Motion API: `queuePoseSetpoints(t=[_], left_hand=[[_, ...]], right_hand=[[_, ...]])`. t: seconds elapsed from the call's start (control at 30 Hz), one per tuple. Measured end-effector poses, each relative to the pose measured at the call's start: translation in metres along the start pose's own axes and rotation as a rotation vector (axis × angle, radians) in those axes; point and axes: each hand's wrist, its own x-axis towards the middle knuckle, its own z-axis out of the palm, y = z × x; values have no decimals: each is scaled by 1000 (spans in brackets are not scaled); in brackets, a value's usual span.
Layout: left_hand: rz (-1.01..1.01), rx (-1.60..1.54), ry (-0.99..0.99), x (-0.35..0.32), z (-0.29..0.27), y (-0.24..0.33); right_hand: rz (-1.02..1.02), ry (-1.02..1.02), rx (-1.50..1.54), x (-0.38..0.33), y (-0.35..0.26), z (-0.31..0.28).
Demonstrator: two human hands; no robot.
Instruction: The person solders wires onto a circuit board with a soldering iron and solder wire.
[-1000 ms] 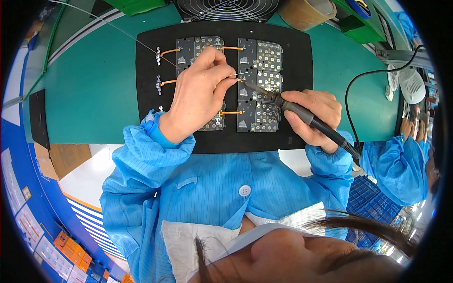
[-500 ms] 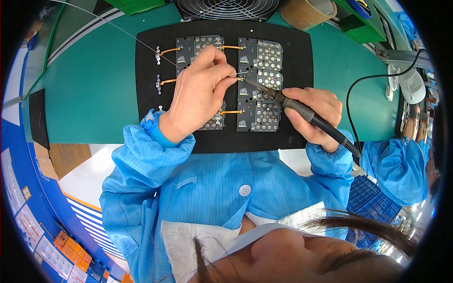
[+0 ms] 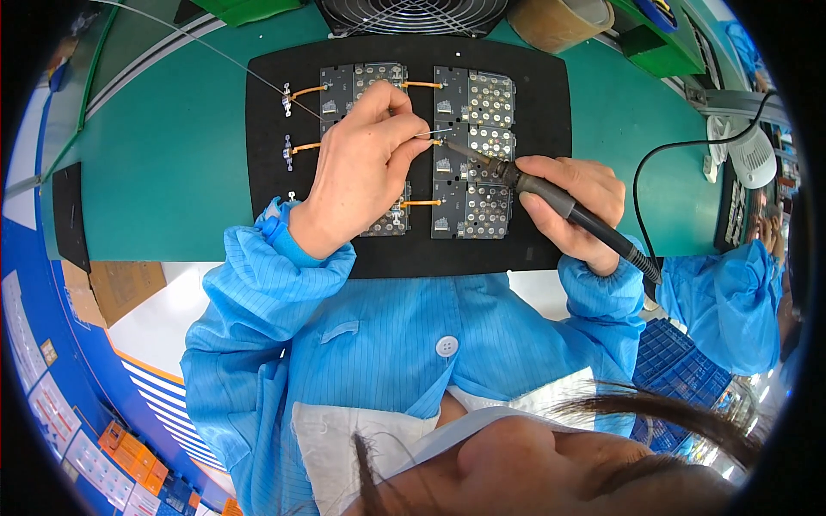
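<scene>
My left hand (image 3: 357,172) is closed, thumb and forefinger pinching a thin solder wire (image 3: 441,132). Its short end sticks out over the middle circuit board (image 3: 450,163) of the right-hand column. Those fingertips also sit at the end of an orange cable on that board; whether they grip the cable I cannot tell. My right hand (image 3: 576,202) is wrapped around a soldering iron (image 3: 555,199), its tip pointing left at the cable end. Partly hidden by my left hand is another column of boards (image 3: 338,80), with orange cables (image 3: 307,147) ending in small metal connectors (image 3: 288,153).
A black mat (image 3: 542,112) lies under the boards on the green table (image 3: 172,172). At the back stand a fan (image 3: 413,15) and a tape roll (image 3: 559,24). The iron's black cord (image 3: 637,172) loops at right, near a co-worker's blue sleeve (image 3: 723,301).
Both my hands hold almost the same place; the iron has barely shifted. At the right edge the co-worker's arm and hand have moved.
</scene>
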Motion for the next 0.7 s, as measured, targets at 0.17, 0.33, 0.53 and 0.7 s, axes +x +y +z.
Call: queuePoseSetpoints(t=[0.17, 0.33, 0.53, 0.7], left_hand=[[-5, -7, -1, -1, -1, 0], [-9, -3, -5, 0, -1, 1], [-10, -6, 1, -1, -1, 0], [-4, -5, 1, -1, -1, 0]], right_hand=[[12, -15, 32, 0, -1, -1], [17, -14, 40, 1, -2, -1], [10, -16, 22, 1, -2, -1], [6, -30, 39, 1, -3, -1]])
